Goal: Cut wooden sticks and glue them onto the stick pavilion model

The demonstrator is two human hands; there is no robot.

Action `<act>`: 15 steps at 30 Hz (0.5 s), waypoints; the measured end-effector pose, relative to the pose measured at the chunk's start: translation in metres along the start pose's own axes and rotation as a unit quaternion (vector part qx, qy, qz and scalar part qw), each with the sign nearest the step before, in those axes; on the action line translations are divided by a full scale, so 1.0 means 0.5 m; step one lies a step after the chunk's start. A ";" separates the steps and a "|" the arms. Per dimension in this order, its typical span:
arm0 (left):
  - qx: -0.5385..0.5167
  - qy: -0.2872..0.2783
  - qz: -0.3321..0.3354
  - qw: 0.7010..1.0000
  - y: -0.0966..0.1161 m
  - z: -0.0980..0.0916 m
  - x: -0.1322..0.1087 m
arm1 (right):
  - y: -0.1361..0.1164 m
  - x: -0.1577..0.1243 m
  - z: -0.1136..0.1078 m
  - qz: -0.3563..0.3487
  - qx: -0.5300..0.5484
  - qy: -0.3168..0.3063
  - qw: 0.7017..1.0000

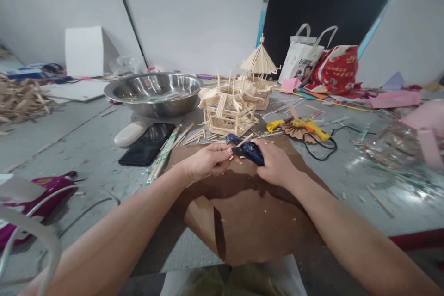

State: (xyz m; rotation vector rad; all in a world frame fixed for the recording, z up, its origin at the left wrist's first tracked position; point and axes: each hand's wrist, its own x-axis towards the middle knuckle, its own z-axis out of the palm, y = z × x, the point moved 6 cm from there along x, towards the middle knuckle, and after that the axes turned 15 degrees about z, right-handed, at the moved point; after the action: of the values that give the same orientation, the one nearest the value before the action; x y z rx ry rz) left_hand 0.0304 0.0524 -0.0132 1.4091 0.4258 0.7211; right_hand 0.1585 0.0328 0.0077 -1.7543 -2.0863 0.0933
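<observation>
Above a sheet of brown paper (258,212), my right hand (275,159) is wrapped round a dark blue hand tool (254,152) with a black tip; its exact kind is unclear. My left hand (210,159) pinches a short wooden stick (245,140) at the tool's black end. Its fingertips almost meet the tool. Just beyond both hands stands a hexagonal stick model (227,113) with upright posts. Loose cut sticks (196,136) lie at its foot, and small wood bits are scattered on the paper.
A steel basin (156,95), a black phone (146,144), a white oval case (131,134) and wrapped sticks (164,155) lie to the left. A yellow glue gun (307,126) with black cord lies right. Behind stands a roofed stick pavilion (260,62) near bags (335,69).
</observation>
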 end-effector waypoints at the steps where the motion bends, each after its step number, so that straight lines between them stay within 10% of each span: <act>1: -0.001 0.000 -0.001 1.000 0.000 0.001 0.000 | 0.000 0.000 0.000 0.001 -0.001 -0.001 1.000; 15: 0.007 0.005 -0.011 1.000 -0.001 0.001 0.000 | 0.005 0.000 0.008 0.009 -0.006 -0.010 1.000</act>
State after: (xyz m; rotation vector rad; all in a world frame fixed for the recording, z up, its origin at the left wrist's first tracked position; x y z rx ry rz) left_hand 0.0308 0.0518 -0.0137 1.4122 0.4548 0.7098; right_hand 0.1591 0.0343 0.0032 -1.7850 -2.0898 0.1038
